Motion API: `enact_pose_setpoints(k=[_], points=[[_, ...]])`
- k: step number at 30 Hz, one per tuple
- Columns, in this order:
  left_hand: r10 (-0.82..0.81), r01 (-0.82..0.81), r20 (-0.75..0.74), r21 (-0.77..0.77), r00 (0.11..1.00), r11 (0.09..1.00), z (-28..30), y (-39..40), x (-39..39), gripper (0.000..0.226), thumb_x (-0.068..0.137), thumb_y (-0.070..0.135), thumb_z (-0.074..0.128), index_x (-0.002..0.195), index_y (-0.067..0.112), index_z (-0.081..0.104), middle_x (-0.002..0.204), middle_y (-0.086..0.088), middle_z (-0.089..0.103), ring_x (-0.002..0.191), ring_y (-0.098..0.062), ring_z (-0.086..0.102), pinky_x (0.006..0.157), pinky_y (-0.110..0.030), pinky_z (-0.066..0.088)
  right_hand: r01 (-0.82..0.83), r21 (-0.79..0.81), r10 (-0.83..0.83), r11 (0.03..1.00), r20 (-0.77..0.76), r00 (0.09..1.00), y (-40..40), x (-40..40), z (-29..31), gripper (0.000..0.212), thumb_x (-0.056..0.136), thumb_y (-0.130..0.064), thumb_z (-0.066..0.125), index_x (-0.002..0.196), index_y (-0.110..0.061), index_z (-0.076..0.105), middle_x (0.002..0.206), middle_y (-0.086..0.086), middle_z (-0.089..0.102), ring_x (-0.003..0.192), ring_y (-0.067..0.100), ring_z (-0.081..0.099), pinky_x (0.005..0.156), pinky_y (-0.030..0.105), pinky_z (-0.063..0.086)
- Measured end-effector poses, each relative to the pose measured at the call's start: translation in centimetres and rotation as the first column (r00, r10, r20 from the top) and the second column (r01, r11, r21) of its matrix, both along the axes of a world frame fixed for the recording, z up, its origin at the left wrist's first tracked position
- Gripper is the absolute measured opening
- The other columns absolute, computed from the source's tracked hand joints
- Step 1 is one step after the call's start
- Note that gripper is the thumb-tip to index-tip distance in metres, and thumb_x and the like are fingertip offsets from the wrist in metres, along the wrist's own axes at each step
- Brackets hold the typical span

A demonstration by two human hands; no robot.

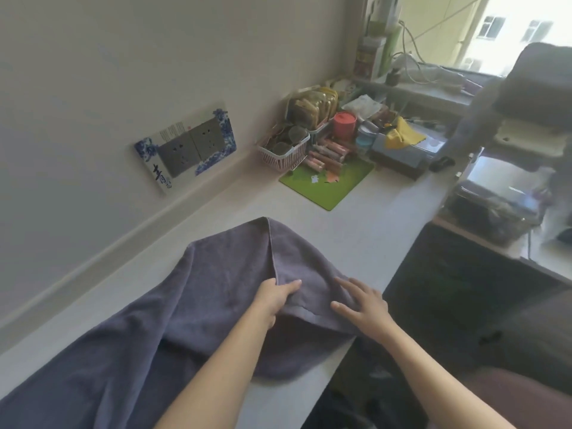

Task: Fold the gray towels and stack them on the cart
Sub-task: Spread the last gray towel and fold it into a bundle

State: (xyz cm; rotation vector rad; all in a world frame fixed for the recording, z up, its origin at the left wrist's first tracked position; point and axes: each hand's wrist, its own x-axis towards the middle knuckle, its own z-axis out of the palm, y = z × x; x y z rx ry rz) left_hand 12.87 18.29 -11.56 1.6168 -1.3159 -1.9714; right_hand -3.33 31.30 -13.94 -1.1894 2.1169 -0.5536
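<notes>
The long gray terry towel is cut off by the lower left edge. The fingers of the left hand are hidden under its fold. The dark stack at the upper right is blurred and cannot be identified.

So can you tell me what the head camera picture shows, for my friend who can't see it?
A person's left hand grips a fold of a big gray terry towel lying on a pale countertop, and the right hand rests flat on it. Farther back are a green mat and a pink plastic basket.
</notes>
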Motion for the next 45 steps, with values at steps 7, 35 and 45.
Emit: enact_pose_setpoints(k=[7,35,45], points=[[0.245,-0.255,-0.276,-0.001,0.929,0.967,4.3,-2.1,-0.6,0.021,0.090,0.018,0.062,0.106,0.003,0.062,0.090,-0.012,0.070,0.075,-0.022,0.068,0.067,-0.033,0.058,0.023,-0.199,-0.001,0.980,0.109,0.994,0.1,2.7,2.4,0.055,0.061,-0.083,0.041,0.114,-0.071,0.038,0.150,-0.016,0.027,0.137,0.016,0.017,0.111,0.045,0.016],[0.448,-0.436,-0.378,0.122,0.810,0.891,12.5,-14.0,-8.7,0.038,0.088,0.028,0.065,0.117,0.003,0.061,0.114,-0.019,0.065,0.096,-0.034,0.066,0.086,-0.049,0.053,0.095,-0.195,0.033,0.976,0.569,0.822,-9.5,-4.1,14.6,0.032,0.085,-0.035,0.062,0.090,-0.004,0.067,0.082,0.008,0.069,0.070,0.014,0.067,0.067,0.027,0.054],[0.420,-0.398,-0.457,0.147,0.784,0.905,14.0,-21.6,-20.7,0.016,0.091,0.022,0.062,0.090,0.006,0.061,0.076,-0.012,0.067,0.049,-0.019,0.066,0.050,-0.032,0.055,0.197,-0.136,-0.043,0.971,0.709,0.703,-12.8,-18.8,17.8,0.034,0.091,-0.024,0.051,0.103,0.007,0.060,0.081,0.014,0.070,0.065,0.018,0.069,0.058,0.026,0.057]])
